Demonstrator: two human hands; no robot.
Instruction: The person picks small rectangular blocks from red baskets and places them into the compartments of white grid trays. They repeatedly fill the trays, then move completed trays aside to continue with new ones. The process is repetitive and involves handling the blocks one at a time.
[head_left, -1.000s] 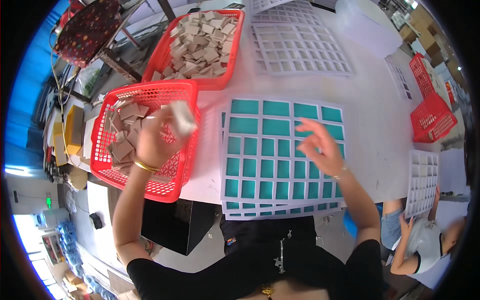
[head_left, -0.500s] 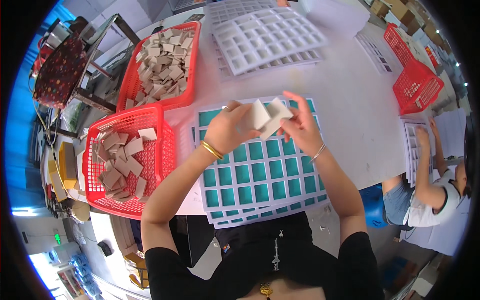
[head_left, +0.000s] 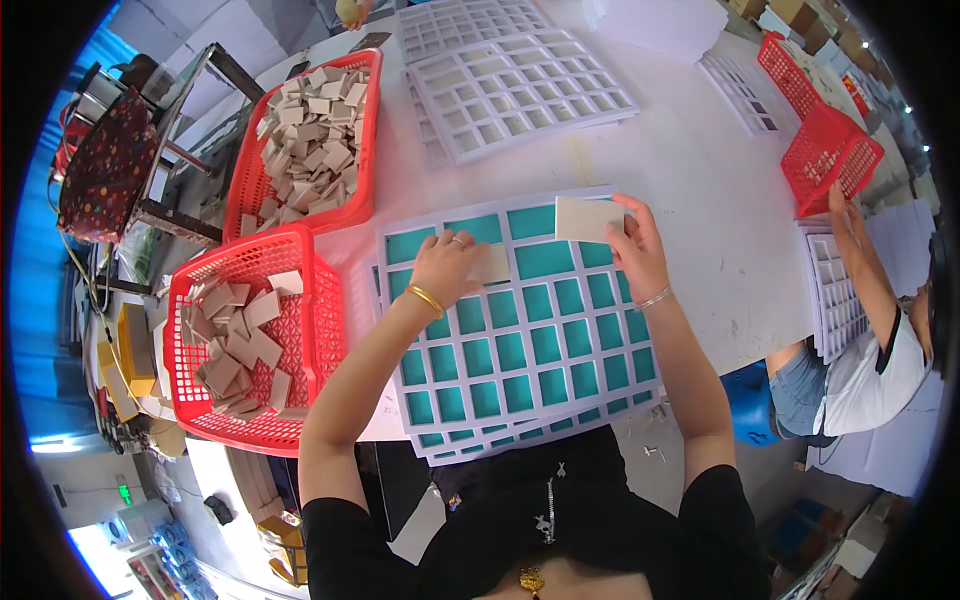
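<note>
A white grid panel (head_left: 531, 312) with teal cells lies in front of me on another like it. My left hand (head_left: 446, 266) is over its upper left part, fingers closed on a pale rectangular tile (head_left: 490, 264) that sits low over a larger cell. The fingers partly cover this tile, and I cannot tell if it lies fully inside the cell. My right hand (head_left: 641, 250) pinches a second pale tile (head_left: 583, 219) by its right end, above the panel's upper right cells.
Two red baskets (head_left: 318, 330) with loose beige tiles (head_left: 310, 135) stand at the left. White grid panels (head_left: 525, 90) lie stacked at the far side. Far right, a co-worker's arm (head_left: 868, 245) reaches to a red basket (head_left: 830, 160) beside more panels (head_left: 838, 290).
My hands have moved apart, each with a tile. The left went down to the panel's upper left cells; the right moved to the right. The co-worker's hands moved to the red basket.
</note>
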